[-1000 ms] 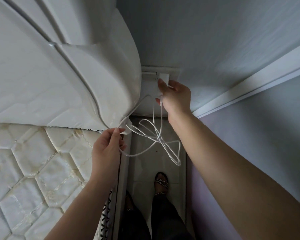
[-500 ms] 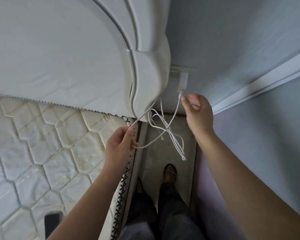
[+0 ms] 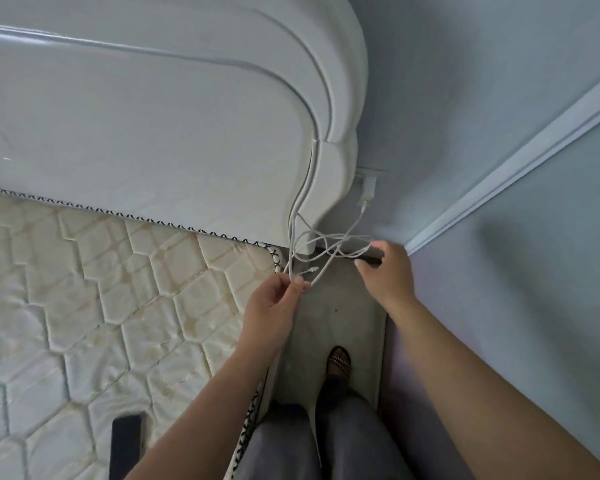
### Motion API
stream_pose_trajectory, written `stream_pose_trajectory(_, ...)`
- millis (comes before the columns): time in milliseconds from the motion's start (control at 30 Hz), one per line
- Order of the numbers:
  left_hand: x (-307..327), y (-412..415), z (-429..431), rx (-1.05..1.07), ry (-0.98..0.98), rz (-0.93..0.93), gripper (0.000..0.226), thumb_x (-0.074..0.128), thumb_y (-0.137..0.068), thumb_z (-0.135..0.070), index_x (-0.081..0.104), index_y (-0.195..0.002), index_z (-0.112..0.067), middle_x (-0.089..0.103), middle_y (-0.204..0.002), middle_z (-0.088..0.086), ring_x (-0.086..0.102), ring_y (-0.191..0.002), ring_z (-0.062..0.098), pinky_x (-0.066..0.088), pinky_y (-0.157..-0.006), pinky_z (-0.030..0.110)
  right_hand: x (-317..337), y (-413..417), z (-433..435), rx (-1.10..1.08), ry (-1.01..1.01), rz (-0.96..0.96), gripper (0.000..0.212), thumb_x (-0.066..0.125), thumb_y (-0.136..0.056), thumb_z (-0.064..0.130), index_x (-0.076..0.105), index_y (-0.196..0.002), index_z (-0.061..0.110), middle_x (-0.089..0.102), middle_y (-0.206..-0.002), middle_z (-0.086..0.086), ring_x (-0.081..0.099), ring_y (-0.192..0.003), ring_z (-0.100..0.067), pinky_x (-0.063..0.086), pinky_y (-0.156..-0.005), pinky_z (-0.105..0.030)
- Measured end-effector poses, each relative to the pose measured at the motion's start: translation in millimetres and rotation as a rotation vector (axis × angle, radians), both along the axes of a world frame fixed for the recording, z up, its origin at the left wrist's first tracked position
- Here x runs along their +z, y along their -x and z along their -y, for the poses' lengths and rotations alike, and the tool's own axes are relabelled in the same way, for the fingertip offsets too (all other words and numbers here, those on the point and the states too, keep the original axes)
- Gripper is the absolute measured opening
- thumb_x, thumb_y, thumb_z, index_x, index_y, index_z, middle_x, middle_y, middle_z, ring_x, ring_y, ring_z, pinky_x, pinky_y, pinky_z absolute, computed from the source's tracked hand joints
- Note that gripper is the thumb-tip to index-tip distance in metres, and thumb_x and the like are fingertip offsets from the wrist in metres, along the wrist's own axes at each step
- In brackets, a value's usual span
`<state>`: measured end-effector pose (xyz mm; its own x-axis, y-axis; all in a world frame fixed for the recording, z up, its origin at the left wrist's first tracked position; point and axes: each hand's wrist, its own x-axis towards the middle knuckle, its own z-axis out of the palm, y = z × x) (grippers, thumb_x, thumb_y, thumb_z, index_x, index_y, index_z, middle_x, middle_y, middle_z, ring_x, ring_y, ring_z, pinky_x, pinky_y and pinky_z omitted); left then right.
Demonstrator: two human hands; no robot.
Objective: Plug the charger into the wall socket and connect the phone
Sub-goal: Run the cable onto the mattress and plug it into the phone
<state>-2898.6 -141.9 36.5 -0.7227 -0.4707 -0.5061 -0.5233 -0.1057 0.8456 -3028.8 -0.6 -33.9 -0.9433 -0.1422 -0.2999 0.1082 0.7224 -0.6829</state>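
Note:
The white charger (image 3: 368,189) sits plugged in the wall socket (image 3: 361,173), just right of the headboard. Its white cable (image 3: 329,249) hangs from it in tangled loops between my hands. My left hand (image 3: 274,306) pinches the cable between thumb and fingers near its free plug end (image 3: 309,270). My right hand (image 3: 388,271) is lower than the charger, its fingers around a loop of the cable. The dark phone (image 3: 126,445) lies flat on the mattress at the bottom left, apart from the cable.
A white curved headboard (image 3: 187,116) fills the upper left, with a quilted mattress (image 3: 84,289) below it. I stand in a narrow strip of floor (image 3: 340,306) between bed and grey wall (image 3: 534,271). A white trim strip (image 3: 520,161) runs along the wall.
My right hand has left the charger, dropped away from the socket and taken a loop of cable. The view has shifted, so the phone shows on the mattress.

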Motion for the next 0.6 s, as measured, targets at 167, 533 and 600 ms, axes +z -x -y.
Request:
stream_pose_trajectory(167,-3.0,0.9,7.8,-0.024,0.057,-0.048,0.014,0.058,-0.086,-0.030,0.065,-0.074,-0.030,0.073,-0.077,0.000,0.064,-0.076,0.025,0.050,-0.086,0.053,-6.5,12.3,3.3,0.033,0.037,-0.028,0.039,0.065,-0.081,0.019,0.056,-0.118,0.009,0.057,-0.122,-0.012,0.059,-0.101,-0.027,0.044,-0.088,-0.030)
stream_pose_trajectory(533,3.4,-8.9,26.8,0.091,0.055,0.015,0.012,0.057,-0.087,-0.025,0.066,-0.078,-0.024,0.076,-0.086,-0.005,0.068,-0.088,0.021,0.052,-0.089,0.050,22.1,28.6,49.7,0.262,0.108,-0.090,0.009,0.063,-0.083,0.015,0.070,-0.086,0.012,0.071,-0.081,-0.005,0.057,-0.063,-0.007,0.035,-0.053,0.002)
stream_pose_trajectory(600,5.0,-6.5,28.1,0.112,0.039,0.044,0.015,0.056,-0.088,-0.025,0.067,-0.079,-0.023,0.075,-0.089,0.000,0.068,-0.093,0.025,0.051,-0.092,0.050,46.7,32.1,34.9,0.265,0.114,-0.092,0.004,0.065,-0.080,0.017,0.069,-0.081,0.016,0.066,-0.074,0.004,0.054,-0.060,0.003,0.035,-0.051,0.003)
